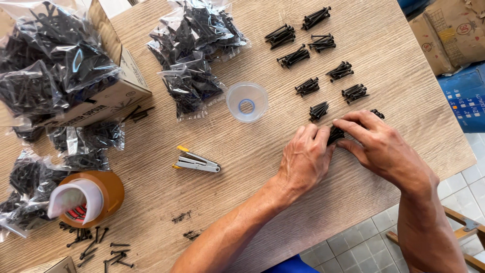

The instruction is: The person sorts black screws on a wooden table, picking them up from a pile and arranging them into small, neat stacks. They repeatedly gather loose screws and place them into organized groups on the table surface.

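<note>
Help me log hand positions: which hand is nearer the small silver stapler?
Left. The left hand lies just right of the small silver stapler; the right hand is farther right.

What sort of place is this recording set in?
Probably a small hardware packing workspace: little piles of black screws laid out on a wooden table, clear bags of screws stacked nearby, and a stapler beside a tape roll.

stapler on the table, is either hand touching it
No, the stapler lies alone on the table, while the left hand and right hand both press a bundle of black screws.
</note>
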